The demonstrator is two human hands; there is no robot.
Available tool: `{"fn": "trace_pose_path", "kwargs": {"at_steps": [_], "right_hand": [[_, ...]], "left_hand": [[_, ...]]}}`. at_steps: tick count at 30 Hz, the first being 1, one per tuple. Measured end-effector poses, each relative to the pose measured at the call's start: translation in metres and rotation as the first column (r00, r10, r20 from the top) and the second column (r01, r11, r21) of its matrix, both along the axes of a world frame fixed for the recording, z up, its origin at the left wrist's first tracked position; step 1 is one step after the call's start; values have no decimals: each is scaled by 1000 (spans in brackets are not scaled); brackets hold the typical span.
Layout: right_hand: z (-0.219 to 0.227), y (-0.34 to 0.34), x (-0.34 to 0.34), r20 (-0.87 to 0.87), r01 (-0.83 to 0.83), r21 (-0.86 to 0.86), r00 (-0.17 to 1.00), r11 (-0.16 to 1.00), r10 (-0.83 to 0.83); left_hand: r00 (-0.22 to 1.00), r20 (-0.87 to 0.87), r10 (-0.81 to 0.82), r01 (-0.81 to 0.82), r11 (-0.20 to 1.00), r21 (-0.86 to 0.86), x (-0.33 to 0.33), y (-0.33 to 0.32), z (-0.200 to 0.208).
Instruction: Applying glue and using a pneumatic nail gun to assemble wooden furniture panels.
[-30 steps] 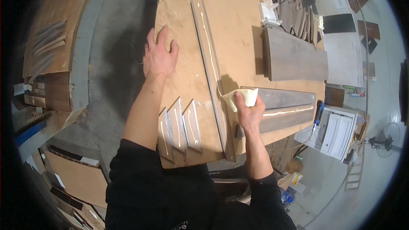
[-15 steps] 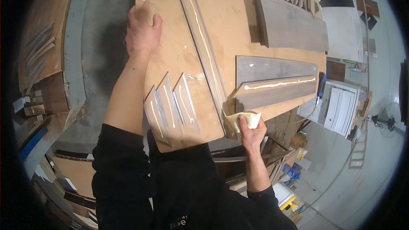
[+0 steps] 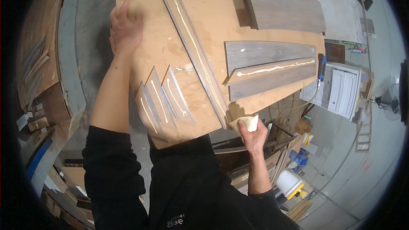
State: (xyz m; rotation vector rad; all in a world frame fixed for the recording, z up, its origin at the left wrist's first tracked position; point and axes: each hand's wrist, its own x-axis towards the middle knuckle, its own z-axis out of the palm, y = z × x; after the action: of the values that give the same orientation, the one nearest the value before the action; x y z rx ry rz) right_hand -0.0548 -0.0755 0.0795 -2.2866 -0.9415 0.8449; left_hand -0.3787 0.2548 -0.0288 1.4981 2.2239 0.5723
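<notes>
My right hand [image 3: 255,139] is closed around a soft, pale cream glue bag [image 3: 252,123]. The bag's narrow end is beside the near end of a long grey strip [image 3: 190,37], which carries a white bead of glue along its length. At the left edge of the brown work board [image 3: 208,4], my left hand [image 3: 126,30] is spread and holds nothing; its thumb side is blurred. Three short pointed strips, one of them the middle strip [image 3: 158,98], lie near the front left, each with a glue line. Right of the long strip, a narrow glued strip [image 3: 277,67] rests across a grey panel [image 3: 272,53].
A stack of grey boards [image 3: 287,6] occupies the far right of the work board. A blue-handled tool [image 3: 321,66] sits at its right edge. Beyond are a white cabinet [image 3: 343,93], a white bucket [image 3: 290,184] and a small ladder [image 3: 364,136]. Another bench [image 3: 38,17] stands left.
The whole view has shifted, so the board appears farther left and higher. My right hand and the bag have drawn slightly away from the long strip's near end. My left hand stays at the edge.
</notes>
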Motion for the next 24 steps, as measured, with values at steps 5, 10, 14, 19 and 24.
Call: {"fn": "trace_pose_path", "kwargs": {"at_steps": [5,10,14,19,24], "right_hand": [[30,30,22,-218,292,205,944,934,-247],[28,113,8,-537,328,328,836,886,-111],[21,209,-25,-451,143,355,892,924,36],[3,346,-87,-317,-122,456,903,882,289],[-13,440,-137,-97,-327,493,900,806,424]], "left_hand": [[1000,-1,-19,19,988,154,-2,3,-1],[999,-24,-37,41,976,215,-8,1,-22],[1000,7,-16,15,991,131,0,-2,3],[997,77,-2,-4,996,84,-4,-6,21],[996,94,7,-13,998,56,-4,-3,22]]}}
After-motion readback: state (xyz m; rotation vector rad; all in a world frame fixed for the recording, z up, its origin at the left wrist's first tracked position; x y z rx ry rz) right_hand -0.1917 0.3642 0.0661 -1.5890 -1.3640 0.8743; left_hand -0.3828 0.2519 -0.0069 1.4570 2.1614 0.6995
